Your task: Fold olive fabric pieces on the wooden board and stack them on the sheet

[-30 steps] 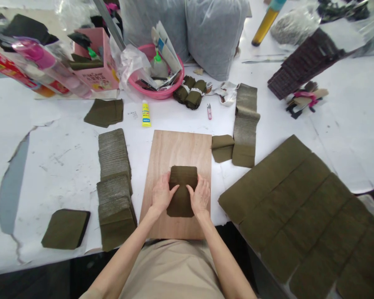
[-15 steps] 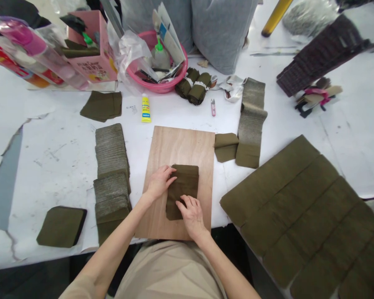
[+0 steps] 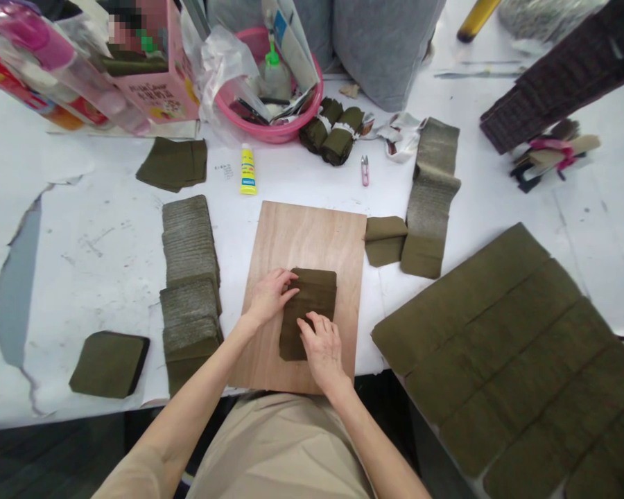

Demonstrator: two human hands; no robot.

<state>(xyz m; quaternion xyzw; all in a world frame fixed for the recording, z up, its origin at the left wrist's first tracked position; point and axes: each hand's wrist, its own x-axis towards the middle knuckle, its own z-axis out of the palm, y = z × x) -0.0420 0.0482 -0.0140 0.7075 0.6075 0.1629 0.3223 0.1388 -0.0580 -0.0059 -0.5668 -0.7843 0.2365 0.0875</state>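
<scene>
A dark olive fabric piece [image 3: 312, 298] lies flat on a light wooden board [image 3: 281, 232] in front of me. My left hand [image 3: 272, 294] rests at the piece's upper left edge, thumb and fingers apart, fingertips on the cloth. Lower down, my right hand [image 3: 322, 344] touches the cloth from the right, its fingers slightly curled and spread. Neither hand is closed around anything. Fanned stacks of olive pieces [image 3: 190, 242] stand left of the board. Smaller folded olive pieces [image 3: 385, 240] touch its right side, beside a long overlapping strip [image 3: 431, 190].
Large olive panels [image 3: 499, 346] cover the right front. An olive stack [image 3: 109, 364] sits at the left edge. Farther back are a yellow tube [image 3: 248, 170], pink snips [image 3: 365, 170], a pink basket [image 3: 270, 132], rolled olive bundles [image 3: 342, 135] and dark stacked strips [image 3: 551, 80].
The view has shifted slightly, so most things sit a little higher and further right. Both hands remain on the cloth in nearly the same places.
</scene>
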